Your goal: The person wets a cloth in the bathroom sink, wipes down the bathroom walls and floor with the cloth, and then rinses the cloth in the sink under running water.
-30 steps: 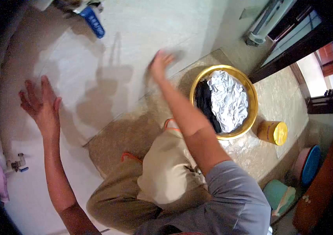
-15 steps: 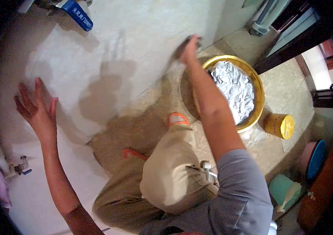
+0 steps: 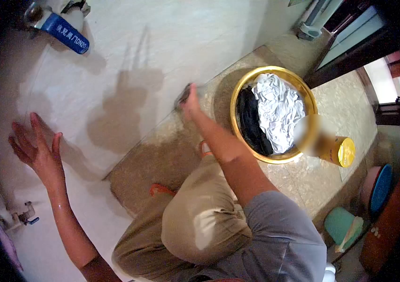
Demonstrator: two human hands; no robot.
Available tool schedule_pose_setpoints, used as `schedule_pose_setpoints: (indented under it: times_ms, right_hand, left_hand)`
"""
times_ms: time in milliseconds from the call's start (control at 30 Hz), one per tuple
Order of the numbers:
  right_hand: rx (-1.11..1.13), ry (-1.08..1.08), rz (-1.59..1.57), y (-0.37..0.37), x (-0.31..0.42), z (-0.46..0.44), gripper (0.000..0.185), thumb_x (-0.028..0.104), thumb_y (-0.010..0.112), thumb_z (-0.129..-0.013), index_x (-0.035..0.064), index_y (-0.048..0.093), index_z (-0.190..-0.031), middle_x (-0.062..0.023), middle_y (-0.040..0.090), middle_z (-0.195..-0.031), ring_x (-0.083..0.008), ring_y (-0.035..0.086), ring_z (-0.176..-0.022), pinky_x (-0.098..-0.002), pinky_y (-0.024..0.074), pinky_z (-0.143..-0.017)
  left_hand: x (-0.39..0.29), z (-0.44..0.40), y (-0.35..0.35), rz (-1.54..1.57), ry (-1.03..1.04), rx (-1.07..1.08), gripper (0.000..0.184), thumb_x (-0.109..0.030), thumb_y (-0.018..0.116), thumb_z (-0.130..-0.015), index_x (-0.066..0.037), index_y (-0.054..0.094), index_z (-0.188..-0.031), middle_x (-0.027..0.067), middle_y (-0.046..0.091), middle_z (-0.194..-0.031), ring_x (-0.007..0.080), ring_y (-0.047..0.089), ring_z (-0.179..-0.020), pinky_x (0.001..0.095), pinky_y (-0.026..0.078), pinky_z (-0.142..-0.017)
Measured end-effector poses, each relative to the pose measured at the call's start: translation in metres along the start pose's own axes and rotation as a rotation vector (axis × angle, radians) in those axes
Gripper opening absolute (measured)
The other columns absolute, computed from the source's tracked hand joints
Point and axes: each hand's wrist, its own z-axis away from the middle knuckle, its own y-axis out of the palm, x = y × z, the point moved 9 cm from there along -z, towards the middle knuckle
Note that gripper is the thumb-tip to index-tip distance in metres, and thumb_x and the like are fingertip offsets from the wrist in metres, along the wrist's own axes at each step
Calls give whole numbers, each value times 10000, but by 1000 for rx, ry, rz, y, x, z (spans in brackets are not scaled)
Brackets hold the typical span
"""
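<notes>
The left hand (image 3: 40,157) lay at far left against the white wall (image 3: 176,42), fingers spread wide and grasping nothing; it sat slightly lower in view than half a second before. Above it, the valve's blue handle (image 3: 66,35) showed farther left and lower than earlier. The right hand (image 3: 191,105) had shifted most — from up beside the basin to the left and down, near the foot of the wall. Something dark (image 3: 182,96) was at its fingers, too blurred to name; whether they were clenched on it could not be told. With the forearm swung aside, the black cloth (image 3: 252,122) in the gold basin (image 3: 275,161) was largely uncovered, while the white cloth (image 3: 277,110) lay beside it as before.

Counted from the left: one small tap (image 3: 25,215) with a blue lever, low down; one larger blue handle; two bare hands, well apart; two orange sandals (image 3: 162,189), partly hidden by the trousers (image 3: 200,225); one basin on the floor, holding two heaps — one black, one white; one yellow tin (image 3: 343,151) just beside it; one green bucket (image 3: 341,225); and one blue-and-pink tub (image 3: 379,189) at far right.
</notes>
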Motion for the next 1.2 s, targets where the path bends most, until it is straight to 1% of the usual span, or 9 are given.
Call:
schedule_pose_setpoints:
  times_ms: [67,200,367,433,500,767,900,1033,1200]
  right_hand:
    - [356,94,-84,23,-64,-7,810,665,309,-862,80,230,-1417,-89,280,-1449,-280,254,-1317,-525,213,-1048]
    - [225,115,20,85,-8,73,884,665,330,-853,62,61,-1440,-112,82,-1508,-276,140,-1369,-442,149,-1099]
    - [24,-399,44,98,94,38,855,594,329,-895,-12,41,-1425,-151,-6,-1510,-261,-33,-1394,-370,-7,-1114]
    - [26,-713,498,122,164,82,788,529,298,-933,-46,56,-1414,-178,-36,-1505,-265,-91,-1390,-387,-44,-1110]
    - [44,-883,578,154,204,104,723,486,220,-955,-49,50,-1412,-289,-98,-1461,-411,-137,-1356,-485,-71,-1086]
    - [251,-1591,1301,235,161,183,669,368,579,-803,28,348,-1331,-283,300,-1331,-519,104,-1305,-625,61,-1051]
    - [506,-1539,1692,185,55,147,591,448,580,-783,113,469,-1257,-161,327,-1385,-435,209,-1295,-588,180,-1041]
    - [644,-862,1703,83,-2,85,513,449,540,-819,157,503,-1239,-133,423,-1342,-302,419,-1209,-455,371,-947]
    - [506,-183,2104,-2,-23,69,518,463,509,-829,126,515,-1222,-134,492,-1217,-299,486,-1103,-416,390,-929]
  left_hand:
    - [0,1,0,-1,-31,29,779,-284,731,-709,-270,351,-1389,153,210,-1473,407,204,-1322,504,194,-1078]
    - [4,2,0,52,-33,21,795,-244,745,-685,-299,361,-1379,142,217,-1472,414,200,-1323,516,207,-1071]
    - [10,5,5,34,-103,72,798,-194,746,-679,-340,371,-1367,107,229,-1474,420,194,-1324,519,215,-1067]
    - [9,6,3,64,-100,67,802,-170,746,-681,-336,368,-1369,99,233,-1474,412,190,-1328,510,217,-1068]
    - [9,6,1,63,-102,67,806,-150,744,-683,-333,366,-1371,95,235,-1474,404,189,-1331,502,219,-1069]
    - [3,0,0,94,-117,64,817,-97,735,-692,-326,354,-1377,96,224,-1480,384,197,-1325,452,253,-1066]
    - [2,4,2,220,-160,43,819,-79,724,-707,-334,338,-1383,95,209,-1485,383,187,-1330,464,256,-1071]
    - [2,3,5,66,-92,55,809,-90,722,-718,-346,336,-1381,100,215,-1483,386,198,-1326,463,258,-1070]
    - [6,7,10,64,-57,37,802,-131,722,-727,-321,320,-1395,122,243,-1469,359,221,-1328,462,217,-1084]
